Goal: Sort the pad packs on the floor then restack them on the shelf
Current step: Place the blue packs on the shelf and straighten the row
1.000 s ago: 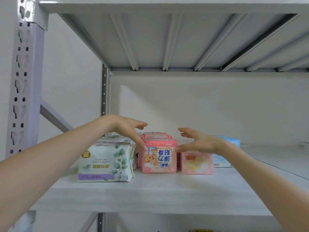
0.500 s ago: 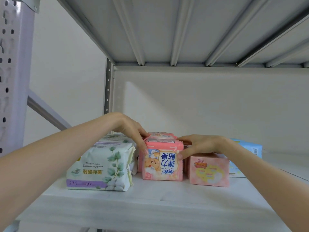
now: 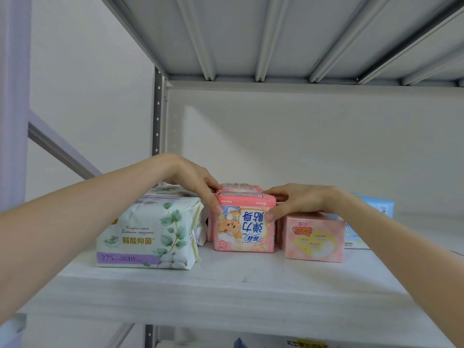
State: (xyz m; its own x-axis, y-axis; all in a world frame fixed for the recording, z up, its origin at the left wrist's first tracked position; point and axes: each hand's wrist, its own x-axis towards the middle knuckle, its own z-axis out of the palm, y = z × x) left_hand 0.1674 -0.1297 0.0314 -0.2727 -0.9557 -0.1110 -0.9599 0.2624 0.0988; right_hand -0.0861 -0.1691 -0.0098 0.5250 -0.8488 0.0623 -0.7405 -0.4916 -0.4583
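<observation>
Now the pink pad pack [image 3: 243,227] stands upside down (print inverted, face forward); left hand [image 3: 198,182] and right hand [image 3: 296,199], open before, pinch its top corners.

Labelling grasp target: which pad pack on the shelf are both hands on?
The front pink bear-print plastic pack, pinched between left hand and right hand; the white leaf-print pack and pale pink box flank it.
</observation>
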